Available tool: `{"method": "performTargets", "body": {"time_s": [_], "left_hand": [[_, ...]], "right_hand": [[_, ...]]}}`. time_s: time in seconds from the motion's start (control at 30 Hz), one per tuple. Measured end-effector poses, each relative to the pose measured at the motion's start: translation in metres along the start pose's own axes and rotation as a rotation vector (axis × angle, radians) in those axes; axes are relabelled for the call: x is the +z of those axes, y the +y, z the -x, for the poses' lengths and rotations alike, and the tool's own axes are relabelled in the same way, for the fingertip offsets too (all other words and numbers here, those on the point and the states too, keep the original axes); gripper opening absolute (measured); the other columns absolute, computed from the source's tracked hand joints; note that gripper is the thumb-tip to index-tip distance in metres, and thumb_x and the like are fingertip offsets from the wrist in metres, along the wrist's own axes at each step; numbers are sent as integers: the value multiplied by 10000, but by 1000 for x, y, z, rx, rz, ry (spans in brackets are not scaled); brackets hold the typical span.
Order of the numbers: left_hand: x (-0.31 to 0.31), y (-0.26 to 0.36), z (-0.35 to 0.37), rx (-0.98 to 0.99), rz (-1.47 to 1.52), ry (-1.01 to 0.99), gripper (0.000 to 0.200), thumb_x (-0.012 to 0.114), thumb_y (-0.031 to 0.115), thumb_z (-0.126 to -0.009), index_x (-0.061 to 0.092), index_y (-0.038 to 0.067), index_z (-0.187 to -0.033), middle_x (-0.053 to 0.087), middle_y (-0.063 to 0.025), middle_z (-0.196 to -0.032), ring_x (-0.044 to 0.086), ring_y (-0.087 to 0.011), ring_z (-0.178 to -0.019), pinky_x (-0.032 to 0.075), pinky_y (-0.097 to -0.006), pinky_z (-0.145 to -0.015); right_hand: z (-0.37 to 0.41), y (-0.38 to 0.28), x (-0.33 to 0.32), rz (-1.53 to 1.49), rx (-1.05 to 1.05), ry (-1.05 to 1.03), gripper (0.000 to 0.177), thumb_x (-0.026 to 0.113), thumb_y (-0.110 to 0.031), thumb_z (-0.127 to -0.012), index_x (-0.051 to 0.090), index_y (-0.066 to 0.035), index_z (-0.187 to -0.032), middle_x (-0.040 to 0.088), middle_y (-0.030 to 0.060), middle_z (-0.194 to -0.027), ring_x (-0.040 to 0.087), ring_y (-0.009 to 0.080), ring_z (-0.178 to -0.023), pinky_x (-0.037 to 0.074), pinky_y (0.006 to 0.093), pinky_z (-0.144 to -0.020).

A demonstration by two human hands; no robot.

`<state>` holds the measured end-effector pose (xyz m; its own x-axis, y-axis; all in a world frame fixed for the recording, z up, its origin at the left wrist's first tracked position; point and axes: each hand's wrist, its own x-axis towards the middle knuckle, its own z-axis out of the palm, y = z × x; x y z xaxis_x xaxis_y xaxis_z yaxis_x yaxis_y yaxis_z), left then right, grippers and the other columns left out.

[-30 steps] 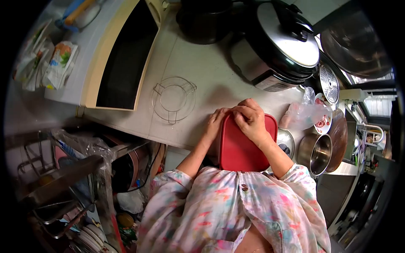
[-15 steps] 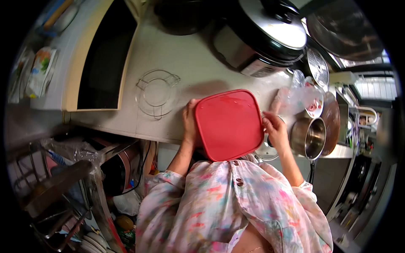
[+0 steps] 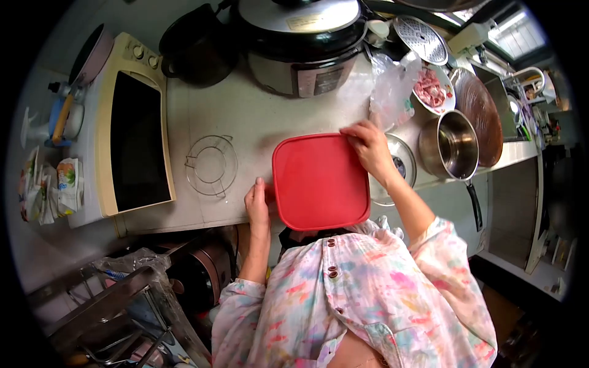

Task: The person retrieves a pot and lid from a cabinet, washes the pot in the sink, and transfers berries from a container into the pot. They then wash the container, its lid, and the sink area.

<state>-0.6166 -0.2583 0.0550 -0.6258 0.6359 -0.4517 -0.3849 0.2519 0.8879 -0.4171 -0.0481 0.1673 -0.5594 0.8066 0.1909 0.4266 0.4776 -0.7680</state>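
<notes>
A square red plastic lid (image 3: 320, 181) with rounded corners lies before my chest, at the counter's front edge. It hides what is beneath it. My right hand (image 3: 371, 150) pinches the lid's far right corner, fingertips on the rim. My left hand (image 3: 257, 205) steadies the left side of this red-lidded container, thumb pointing away from me and the other fingers partly hidden. Right of the lid, partly under my right forearm, rests a clear glass pot lid (image 3: 405, 161). A round wire rack (image 3: 211, 165) lies flat to the left.
A cream microwave (image 3: 144, 141) stands left, a large electric cooker (image 3: 300, 67) and a black pot (image 3: 197, 49) behind. To the right are a plastic bag (image 3: 392, 92), raw meat (image 3: 429, 89) on a plate, a steel saucepan (image 3: 449, 147) with its handle overhanging, and a brown board (image 3: 481, 116).
My right hand has moved from the lid's right side to its far right corner. My left hand sits slightly outside the left edge. The camera view has shifted.
</notes>
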Motion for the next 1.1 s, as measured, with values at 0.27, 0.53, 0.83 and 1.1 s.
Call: {"method": "performTargets", "body": {"time_s": [0.27,0.53,0.83,1.1], "left_hand": [[32,59,-13,-35,490,-213,450,418,367,-934,547,-48,-1049,608,-123,-972,580,-186,-873,475,-300,-762],[22,47,10,-11,526,-8,360,411,303,-934,587,-11,-928,616,-94,-871,588,-185,-793,471,-294,-727],[8,63,-13,148,177,-186,392,401,352,-942,592,10,-912,616,-104,-936,583,-200,-885,460,-305,-758],[62,107,-70,-297,25,-985,443,386,303,-950,549,-72,-1122,596,-150,-1101,571,-195,-995,437,-297,-886]], "right_hand": [[-27,-18,24,-215,-97,-241,161,578,-71,-829,635,-10,-967,610,133,-940,601,237,-836,473,327,-728],[92,-44,-27,-122,480,-140,267,600,-269,-812,633,-22,-907,639,149,-705,628,295,-637,488,373,-603],[24,-25,-17,203,17,-118,176,588,-113,-789,626,-31,-940,569,143,-858,569,322,-817,462,385,-710],[15,-37,-8,141,-5,-109,164,601,-77,-755,627,-19,-906,555,141,-848,557,323,-822,457,391,-723]]}}
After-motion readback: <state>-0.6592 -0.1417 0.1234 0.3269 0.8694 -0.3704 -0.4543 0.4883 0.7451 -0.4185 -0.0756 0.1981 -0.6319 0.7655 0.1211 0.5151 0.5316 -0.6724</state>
